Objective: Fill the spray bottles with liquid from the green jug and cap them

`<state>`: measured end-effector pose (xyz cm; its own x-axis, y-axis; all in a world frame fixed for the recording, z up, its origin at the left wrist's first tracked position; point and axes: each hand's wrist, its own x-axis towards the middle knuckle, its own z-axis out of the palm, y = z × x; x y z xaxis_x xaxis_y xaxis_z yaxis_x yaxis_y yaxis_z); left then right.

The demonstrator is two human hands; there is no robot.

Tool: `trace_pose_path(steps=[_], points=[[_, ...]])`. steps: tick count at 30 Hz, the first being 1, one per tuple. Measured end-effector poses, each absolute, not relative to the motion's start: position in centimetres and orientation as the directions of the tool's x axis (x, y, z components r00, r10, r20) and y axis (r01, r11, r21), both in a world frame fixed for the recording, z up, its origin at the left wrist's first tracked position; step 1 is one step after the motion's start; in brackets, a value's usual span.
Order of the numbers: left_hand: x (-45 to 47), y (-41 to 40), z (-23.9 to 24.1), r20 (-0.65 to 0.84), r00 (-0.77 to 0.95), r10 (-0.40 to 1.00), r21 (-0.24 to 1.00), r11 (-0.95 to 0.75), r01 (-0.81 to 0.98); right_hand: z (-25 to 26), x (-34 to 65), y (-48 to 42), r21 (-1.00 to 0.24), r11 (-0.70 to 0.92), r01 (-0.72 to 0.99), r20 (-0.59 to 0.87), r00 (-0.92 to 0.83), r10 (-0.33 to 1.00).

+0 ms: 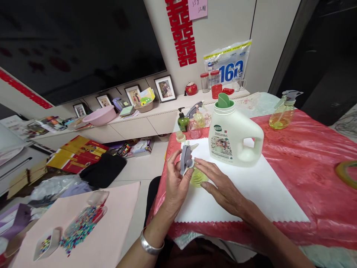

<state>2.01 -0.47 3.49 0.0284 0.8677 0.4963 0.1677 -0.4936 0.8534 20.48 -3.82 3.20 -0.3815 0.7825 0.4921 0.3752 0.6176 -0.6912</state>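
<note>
Over surface [304, 163], left of jug [237, 137], held sprayer [185, 158] in left fingers [172, 160], spread right fingers [208, 172]; risked tipping bottle [198, 179], pushing sideways.

Grey spray head [185, 159] tilted; near it, yellowish transparent bottle [197, 178].

Behind the right fingers [210, 170] we see only part of the yellow bottle [197, 181]; the rest is hidden from us. Beyond the fingers, the small print on the white jug [237, 130] is too fine for us to read. Far right of them, the tape roll [340, 175] is cut off; far up-left, the television [83, 44] is too.
</note>
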Motion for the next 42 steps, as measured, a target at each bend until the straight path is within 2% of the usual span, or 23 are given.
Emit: trace_pose_path(steps=[8, 16, 31, 36, 42], points=[[2.3, -0.3, 4.3, 0.258, 0.001, 0.966, 0.965, -0.258, 0.042, 2.6, 20.4, -3.7, -0.768, 0.560, 0.311, 0.469, -0.323, 0.822], [2.7, -0.1, 2.4, 0.149, -0.029, 0.988, 0.964, -0.152, -0.218, 2.8, 20.4, -3.7, -0.780, 0.556, 0.287, 0.470, -0.319, 0.823], [3.3, -0.2, 1.6, 0.144, -0.087, 0.986, 0.950, -0.162, -0.268, 2.7, 20.0, -3.8, -0.735, 0.572, 0.365, 0.459, -0.354, 0.815], [3.4, -0.1, 1.4, 0.122, -0.127, 0.984, 0.948, -0.154, -0.279, 2.1, 19.7, -3.7, -0.811, 0.524, 0.258, 0.452, -0.291, 0.843], [3.7, -0.5, 1.3, 0.199, -0.135, 0.971, 0.947, -0.226, -0.227, 1.2, 19.0, -3.9, -0.882, 0.443, 0.161, 0.404, -0.224, 0.887]])
